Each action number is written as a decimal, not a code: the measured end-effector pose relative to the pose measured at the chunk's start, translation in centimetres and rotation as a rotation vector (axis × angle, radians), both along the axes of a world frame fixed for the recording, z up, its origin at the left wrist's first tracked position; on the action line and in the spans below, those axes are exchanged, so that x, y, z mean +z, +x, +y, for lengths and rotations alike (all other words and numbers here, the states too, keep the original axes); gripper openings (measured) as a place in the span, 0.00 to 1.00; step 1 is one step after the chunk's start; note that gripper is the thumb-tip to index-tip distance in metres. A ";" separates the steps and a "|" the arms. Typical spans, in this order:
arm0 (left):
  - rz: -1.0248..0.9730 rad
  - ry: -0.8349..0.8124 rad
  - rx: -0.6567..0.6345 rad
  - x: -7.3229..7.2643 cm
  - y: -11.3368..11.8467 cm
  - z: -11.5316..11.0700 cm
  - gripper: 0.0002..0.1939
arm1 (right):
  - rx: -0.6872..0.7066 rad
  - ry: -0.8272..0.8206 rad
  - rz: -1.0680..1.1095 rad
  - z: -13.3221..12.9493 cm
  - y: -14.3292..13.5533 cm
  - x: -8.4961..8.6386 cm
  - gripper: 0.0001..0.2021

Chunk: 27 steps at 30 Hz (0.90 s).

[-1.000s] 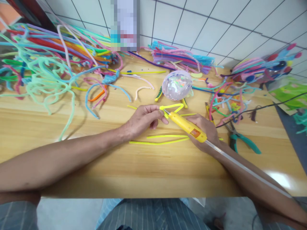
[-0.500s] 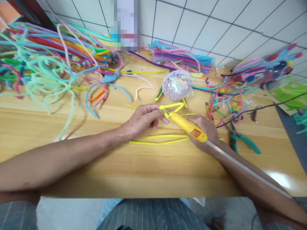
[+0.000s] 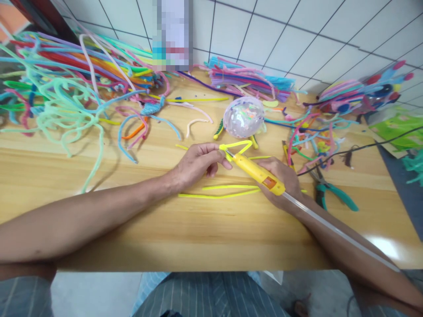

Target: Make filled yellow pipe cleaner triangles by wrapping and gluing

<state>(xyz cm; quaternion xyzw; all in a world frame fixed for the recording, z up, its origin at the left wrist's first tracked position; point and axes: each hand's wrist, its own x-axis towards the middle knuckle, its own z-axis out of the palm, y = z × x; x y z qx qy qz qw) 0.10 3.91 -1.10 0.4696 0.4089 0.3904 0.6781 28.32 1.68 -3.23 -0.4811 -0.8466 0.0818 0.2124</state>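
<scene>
Your left hand (image 3: 198, 165) is closed in a pinch, thumb against fingers, on one end of the bent yellow stem (image 3: 238, 144). The stem is above the table (image 3: 165, 237), on the near side of the clear bowl (image 3: 243, 117), its narrow loop pointing toward your right. Your right hand (image 3: 284, 176) is wrapped around the yellow glue gun (image 3: 254, 169); how firmly its fingers close is hidden. The metal nozzle (image 3: 230, 153) is at the pinched end, close to your left fingertips; whether it touches the stem cannot be told.

Handling assessment: the stem appears very light, with a soft, fuzzy surface over a bendable core. It should hold a fold but flatten or twist under a hard squeeze. Slipping is unlikely while dry; wet glue would make it slick or stringy. The folded end is the sound place to grip, with the fingertips set back from the nozzle, which may be hot. The open loop is the weak place and would deform.

The gun appears rigid and heavier; its thick body is the proper hold. The clear stick (image 3: 317, 217) behind it could snag along your forearm. Two loose yellow stems (image 3: 231, 187) lie nearer you.
</scene>
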 end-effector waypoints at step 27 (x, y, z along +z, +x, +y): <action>0.092 -0.045 -0.002 0.9 -0.6 -0.5 0.12 | -0.822 -0.001 0.764 0.5 24.4 11.5 0.10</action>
